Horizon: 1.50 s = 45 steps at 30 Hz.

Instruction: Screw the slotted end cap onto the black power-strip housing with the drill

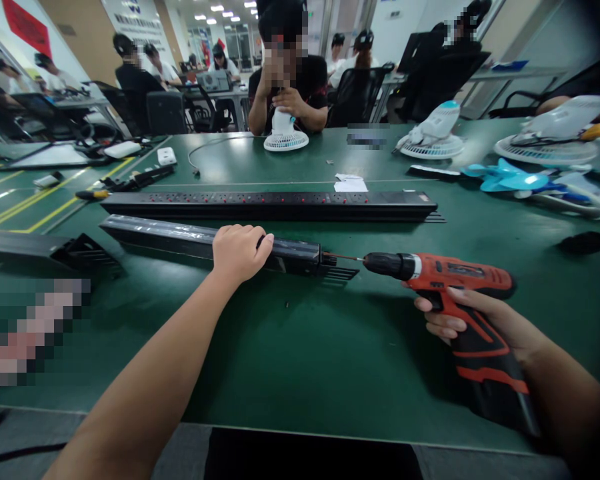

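My left hand (241,252) is wrapped over a long black rail-shaped housing (180,235) lying on the green table, near its right part. In my right hand (480,320) is a red and black cordless drill (460,272), gripped by its handle. A long thin bit (345,257) runs from the chuck to the open right end of the housing, where slotted fins (340,273) stick out. Whether the bit's tip touches a screw cannot be made out. Behind the housing lies a long black strip (265,205) with a row of small red dots, roughly parallel to it.
Another dark housing (25,247) lies at the left. White fan parts (433,133) and blue fan blades (505,177) lie at the back right. A screwdriver (93,195) and a paper scrap (351,184) are on the table. Across it, a person holds a white fan part (285,139).
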Each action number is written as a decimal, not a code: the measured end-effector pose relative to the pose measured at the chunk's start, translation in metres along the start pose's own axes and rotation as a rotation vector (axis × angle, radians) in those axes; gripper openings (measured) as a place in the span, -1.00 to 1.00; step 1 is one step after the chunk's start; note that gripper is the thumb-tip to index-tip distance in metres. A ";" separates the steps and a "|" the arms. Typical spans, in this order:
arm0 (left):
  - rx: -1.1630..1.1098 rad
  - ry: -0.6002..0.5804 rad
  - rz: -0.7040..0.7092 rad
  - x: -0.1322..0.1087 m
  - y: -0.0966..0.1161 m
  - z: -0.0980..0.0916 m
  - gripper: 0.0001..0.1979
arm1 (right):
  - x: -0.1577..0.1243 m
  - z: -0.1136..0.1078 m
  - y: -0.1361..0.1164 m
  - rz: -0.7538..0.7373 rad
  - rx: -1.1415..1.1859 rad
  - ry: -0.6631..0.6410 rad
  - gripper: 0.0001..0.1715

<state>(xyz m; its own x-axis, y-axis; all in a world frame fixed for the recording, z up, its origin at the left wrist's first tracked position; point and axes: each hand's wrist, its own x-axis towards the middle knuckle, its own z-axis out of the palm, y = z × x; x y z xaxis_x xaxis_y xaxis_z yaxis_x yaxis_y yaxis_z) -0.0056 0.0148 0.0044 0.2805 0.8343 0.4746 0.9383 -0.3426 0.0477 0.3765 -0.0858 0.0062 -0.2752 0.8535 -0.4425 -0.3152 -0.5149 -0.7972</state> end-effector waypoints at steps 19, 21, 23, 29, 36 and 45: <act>0.005 0.010 0.005 -0.001 0.000 0.001 -0.50 | -0.002 0.003 -0.001 0.013 0.009 0.013 -0.57; 0.003 0.013 0.006 -0.001 0.000 0.001 -0.51 | -0.001 0.003 -0.001 0.016 0.011 0.010 -0.58; 0.003 0.014 0.005 -0.001 0.000 0.001 -0.51 | -0.001 0.003 -0.002 0.021 0.014 0.015 -0.59; -0.003 0.005 -0.002 -0.001 0.000 0.000 -0.50 | -0.002 0.007 -0.004 0.039 0.021 0.029 -0.58; 0.001 0.021 0.013 -0.001 0.000 0.000 -0.49 | -0.002 0.006 -0.004 0.044 0.037 0.038 -0.58; 0.000 0.017 0.004 -0.001 0.000 0.000 -0.50 | 0.000 0.002 -0.002 0.045 0.038 0.022 -0.61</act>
<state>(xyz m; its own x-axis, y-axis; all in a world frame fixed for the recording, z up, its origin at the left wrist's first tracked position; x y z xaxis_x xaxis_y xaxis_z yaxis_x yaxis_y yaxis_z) -0.0055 0.0141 0.0041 0.2812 0.8255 0.4894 0.9371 -0.3462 0.0456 0.3750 -0.0852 0.0090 -0.2698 0.8305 -0.4873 -0.3376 -0.5555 -0.7599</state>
